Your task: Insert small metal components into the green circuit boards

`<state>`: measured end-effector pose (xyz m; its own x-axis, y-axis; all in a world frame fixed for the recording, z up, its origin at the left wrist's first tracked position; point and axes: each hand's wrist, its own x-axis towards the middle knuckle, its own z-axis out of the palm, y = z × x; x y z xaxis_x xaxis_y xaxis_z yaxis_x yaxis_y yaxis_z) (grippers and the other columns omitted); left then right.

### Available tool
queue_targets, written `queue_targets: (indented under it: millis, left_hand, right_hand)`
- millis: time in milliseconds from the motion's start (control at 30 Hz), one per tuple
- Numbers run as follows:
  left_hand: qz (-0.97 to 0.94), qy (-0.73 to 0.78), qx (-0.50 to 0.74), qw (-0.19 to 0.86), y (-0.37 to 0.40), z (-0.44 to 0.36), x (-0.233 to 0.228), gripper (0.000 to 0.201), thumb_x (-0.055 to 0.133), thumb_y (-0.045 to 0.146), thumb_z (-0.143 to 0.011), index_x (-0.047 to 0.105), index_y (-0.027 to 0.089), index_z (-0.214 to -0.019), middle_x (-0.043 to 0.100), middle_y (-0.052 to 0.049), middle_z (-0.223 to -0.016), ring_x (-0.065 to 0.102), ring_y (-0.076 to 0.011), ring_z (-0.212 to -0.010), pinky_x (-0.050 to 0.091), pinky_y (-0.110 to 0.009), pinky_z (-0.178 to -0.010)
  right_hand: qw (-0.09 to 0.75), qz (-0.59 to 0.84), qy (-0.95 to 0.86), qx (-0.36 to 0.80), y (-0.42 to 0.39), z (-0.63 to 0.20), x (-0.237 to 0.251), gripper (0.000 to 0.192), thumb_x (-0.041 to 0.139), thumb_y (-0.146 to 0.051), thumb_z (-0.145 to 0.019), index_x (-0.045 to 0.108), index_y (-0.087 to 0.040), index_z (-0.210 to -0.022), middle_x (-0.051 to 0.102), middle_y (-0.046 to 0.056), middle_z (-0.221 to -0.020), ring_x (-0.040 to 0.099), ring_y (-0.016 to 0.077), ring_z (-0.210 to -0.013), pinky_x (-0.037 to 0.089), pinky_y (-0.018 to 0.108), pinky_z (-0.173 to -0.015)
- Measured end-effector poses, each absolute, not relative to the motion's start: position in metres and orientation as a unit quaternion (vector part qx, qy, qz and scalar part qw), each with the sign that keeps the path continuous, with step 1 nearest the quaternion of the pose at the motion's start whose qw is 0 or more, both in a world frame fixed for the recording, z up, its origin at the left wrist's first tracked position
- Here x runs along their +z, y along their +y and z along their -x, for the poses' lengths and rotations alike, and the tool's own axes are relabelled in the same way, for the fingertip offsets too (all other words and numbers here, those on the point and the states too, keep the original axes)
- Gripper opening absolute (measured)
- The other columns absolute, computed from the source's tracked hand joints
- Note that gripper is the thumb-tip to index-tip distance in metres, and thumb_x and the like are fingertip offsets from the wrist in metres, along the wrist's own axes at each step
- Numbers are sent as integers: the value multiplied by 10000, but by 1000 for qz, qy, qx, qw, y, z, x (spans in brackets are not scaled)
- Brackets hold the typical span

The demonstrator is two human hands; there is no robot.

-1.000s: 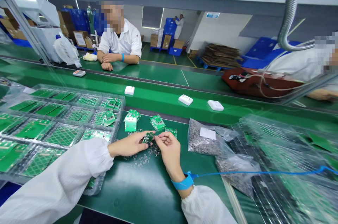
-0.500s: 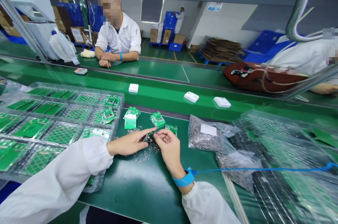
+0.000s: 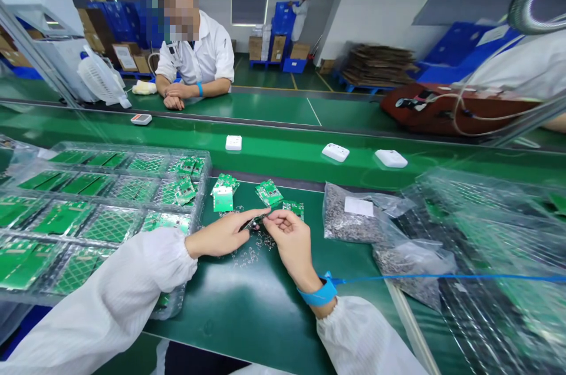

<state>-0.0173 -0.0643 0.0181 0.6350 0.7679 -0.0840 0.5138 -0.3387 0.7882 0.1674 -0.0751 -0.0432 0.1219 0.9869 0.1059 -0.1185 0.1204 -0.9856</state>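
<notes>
My left hand (image 3: 223, 236) is closed on a small green circuit board (image 3: 254, 222), held nearly edge-on between thumb and forefinger just above the bench. My right hand (image 3: 289, 240), with a blue wrist strap (image 3: 319, 292), has its fingertips pinched at the board's right edge. Whatever those fingertips hold is too small to make out. Beneath both hands lies a scatter of tiny metal parts (image 3: 248, 256). Several green boards lie just beyond, among them one with components (image 3: 269, 193) and one with a white face (image 3: 223, 199).
A clear compartment tray (image 3: 201, 210) of boards stands at left. Bags of small metal parts (image 3: 347, 219) lie at right, beside stacked clear plastic trays (image 3: 486, 257). White devices (image 3: 335, 153) sit on the green conveyor (image 3: 283, 154) ahead. Across it sits a person (image 3: 198, 62), arms folded.
The board has tilted from showing its face to nearly edge-on, still between my hands. White devices on the conveyor have shifted right. The camera view has moved slightly.
</notes>
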Motion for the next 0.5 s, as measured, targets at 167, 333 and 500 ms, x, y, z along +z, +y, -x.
queue_targets:
  millis: [167, 333, 500]
  left_hand:
    - [-810, 414, 149, 387, -64, 16, 15, 696, 432, 113, -855, 450, 188, -1547, 755, -15, -857, 684, -220, -780, 526, -369, -911]
    - [-767, 428, 244, 411, -61, 12, 11, 555, 458, 116, -880, 585, 231, -1408, 728, -64, -1270, 679, -243, -1161, 490, -379, -1054]
    - [-731, 478, 283, 395, -58, 11, 14, 358, 554, 213, -911, 662, 242, -1251, 756, -39, -1206, 694, -246, -1149, 499, -397, -1053]
  right_hand:
    - [575, 479, -479, 459, -73, -165, -45, 257, 802, -375, -745, 604, -213, -776, 653, -13, -717, 631, 151, -666, 531, 275, -649]
    - [515, 477, -559, 442, -67, -175, -31, 224, 727, -414, -836, 611, -222, -842, 702, 24, -816, 680, 190, -754, 545, 310, -710]
    - [375, 508, -721, 286, -62, -201, -18, 148, 594, -330, -923, 670, -227, -849, 698, 24, -795, 636, 202, -749, 481, 332, -735]
